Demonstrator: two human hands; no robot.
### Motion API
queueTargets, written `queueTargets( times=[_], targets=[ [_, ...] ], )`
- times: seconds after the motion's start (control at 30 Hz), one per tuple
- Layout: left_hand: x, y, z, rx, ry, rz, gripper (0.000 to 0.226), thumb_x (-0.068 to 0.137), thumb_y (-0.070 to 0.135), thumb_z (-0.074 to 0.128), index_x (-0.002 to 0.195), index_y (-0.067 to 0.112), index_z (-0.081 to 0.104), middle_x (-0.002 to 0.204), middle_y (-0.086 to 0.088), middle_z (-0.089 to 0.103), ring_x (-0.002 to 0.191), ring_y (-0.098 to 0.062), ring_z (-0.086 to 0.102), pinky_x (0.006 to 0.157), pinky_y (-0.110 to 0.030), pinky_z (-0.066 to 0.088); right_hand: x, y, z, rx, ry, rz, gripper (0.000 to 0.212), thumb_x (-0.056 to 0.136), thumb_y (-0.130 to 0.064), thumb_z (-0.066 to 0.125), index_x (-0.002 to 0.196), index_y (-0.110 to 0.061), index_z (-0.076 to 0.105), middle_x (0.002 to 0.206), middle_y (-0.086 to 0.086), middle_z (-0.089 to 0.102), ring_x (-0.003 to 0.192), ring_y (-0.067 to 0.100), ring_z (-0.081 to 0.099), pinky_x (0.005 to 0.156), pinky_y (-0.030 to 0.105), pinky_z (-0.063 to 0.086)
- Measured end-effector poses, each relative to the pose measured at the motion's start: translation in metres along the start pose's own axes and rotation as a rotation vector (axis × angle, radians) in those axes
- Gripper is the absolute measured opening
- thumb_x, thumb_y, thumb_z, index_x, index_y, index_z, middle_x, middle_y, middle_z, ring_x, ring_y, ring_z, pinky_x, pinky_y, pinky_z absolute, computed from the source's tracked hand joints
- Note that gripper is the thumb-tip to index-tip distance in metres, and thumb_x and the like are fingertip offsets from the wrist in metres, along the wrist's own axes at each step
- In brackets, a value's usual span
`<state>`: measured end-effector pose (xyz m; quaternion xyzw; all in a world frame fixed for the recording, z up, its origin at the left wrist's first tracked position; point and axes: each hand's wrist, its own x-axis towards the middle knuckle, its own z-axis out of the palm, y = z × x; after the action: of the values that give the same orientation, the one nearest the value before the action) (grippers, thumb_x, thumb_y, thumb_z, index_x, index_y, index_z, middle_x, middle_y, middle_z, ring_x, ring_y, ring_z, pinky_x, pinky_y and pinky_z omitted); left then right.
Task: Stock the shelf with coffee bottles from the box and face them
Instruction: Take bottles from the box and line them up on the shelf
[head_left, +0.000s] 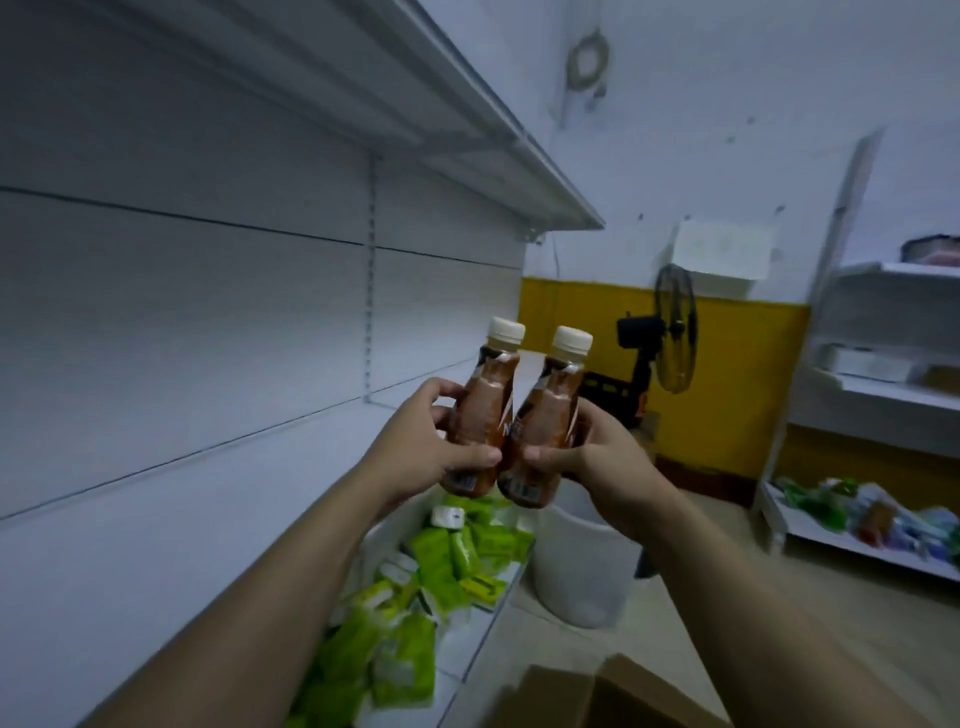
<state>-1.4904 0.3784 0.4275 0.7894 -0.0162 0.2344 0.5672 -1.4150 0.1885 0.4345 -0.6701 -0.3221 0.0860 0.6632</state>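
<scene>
Left hand (434, 439) grips one coffee bottle (483, 410), right hand (592, 457) another (545, 426); btls touching, upright-ish, btwn hands, over shelf (291, 467).

Two brown coffee bottles, left one (485, 410) and right one (545, 431), look like plastic with glossy shrink-sleeve labels that catch highlights; ribbed cream screw caps (506, 331) look matt plastic. White shelving (208, 291) at 9 o'clock: smooth painted metal panels, satin finish, slotted metal upright. Green snack packets (441, 561) at 6 o'clock: shiny crinkled plastic film. Brown cardboard box flap (618, 691) at 5 o'clock: matt, slightly rough paperboard. White round bucket (582, 566) looks smooth plastic. Black fan guard (675, 327) at 2 o'clock: thin wire metal. Yellow lower wall (727, 364): flat matt paint.
</scene>
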Motion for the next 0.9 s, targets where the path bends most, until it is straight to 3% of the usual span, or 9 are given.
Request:
queueTargets(
  times=[0.13,0.3,0.43,0.63,0.8,0.9],
  targets=[
    [-0.012,-0.007,-0.039,0.108,0.082,-0.08,0.066,0.063,0.013,0.087,0.114,0.024,0.048,0.095,0.003,0.07,0.074,-0.001,0.068,0.05,-0.009,0.047,0.032,0.017,0.038,0.049,-0.094,-0.001,0.045,0.071,0.013,0.073,0.111,-0.006,0.06,0.098,0.012,0.073,0.091,0.027,0.071,0.073,0.035,0.056],
    [-0.038,-0.015,-0.078,0.217,0.305,-0.15,0.066,0.061,0.014,0.088,0.113,0.026,0.049,0.099,0.007,0.068,0.078,0.001,0.067,0.054,-0.01,0.048,0.066,0.037,0.097,0.123,-0.25,-0.008,0.043,0.071,0.013,0.072,0.109,-0.004,0.06,0.102,0.017,0.072,0.095,0.034,0.069,0.082,0.046,0.056],
    [-0.065,-0.011,-0.11,0.353,0.483,-0.194,0.07,0.058,0.02,0.09,0.117,0.025,0.052,0.113,0.01,0.057,0.092,-0.003,0.059,0.065,-0.017,0.049,0.078,0.04,0.145,0.167,-0.419,-0.027,0.044,0.072,0.01,0.074,0.11,-0.007,0.06,0.103,0.013,0.072,0.094,0.03,0.069,0.078,0.04,0.055],
    [-0.121,-0.006,-0.147,0.499,0.665,-0.312,0.07,0.056,0.021,0.09,0.117,0.024,0.056,0.107,0.007,0.062,0.095,-0.005,0.059,0.069,-0.016,0.045,0.071,0.037,0.215,0.198,-0.641,-0.035,0.048,0.072,0.009,0.073,0.112,-0.013,0.06,0.103,0.005,0.072,0.094,0.021,0.07,0.074,0.032,0.055],
    [-0.167,0.007,-0.188,0.661,0.747,-0.413,0.066,0.053,0.025,0.09,0.109,0.029,0.055,0.101,0.014,0.063,0.089,0.0,0.059,0.065,-0.014,0.045,0.052,0.026,0.278,0.187,-0.772,-0.053,0.051,0.068,0.003,0.076,0.112,-0.017,0.06,0.104,0.003,0.072,0.098,0.022,0.069,0.086,0.044,0.056],
    [-0.193,0.01,-0.214,0.718,0.761,-0.499,0.06,0.055,0.027,0.087,0.106,0.027,0.055,0.096,0.013,0.063,0.082,-0.001,0.06,0.061,-0.017,0.047,0.035,0.016,0.316,0.098,-0.821,-0.129,0.053,0.062,-0.006,0.078,0.108,-0.024,0.059,0.101,-0.001,0.071,0.093,0.017,0.07,0.084,0.044,0.058]
  ],
)
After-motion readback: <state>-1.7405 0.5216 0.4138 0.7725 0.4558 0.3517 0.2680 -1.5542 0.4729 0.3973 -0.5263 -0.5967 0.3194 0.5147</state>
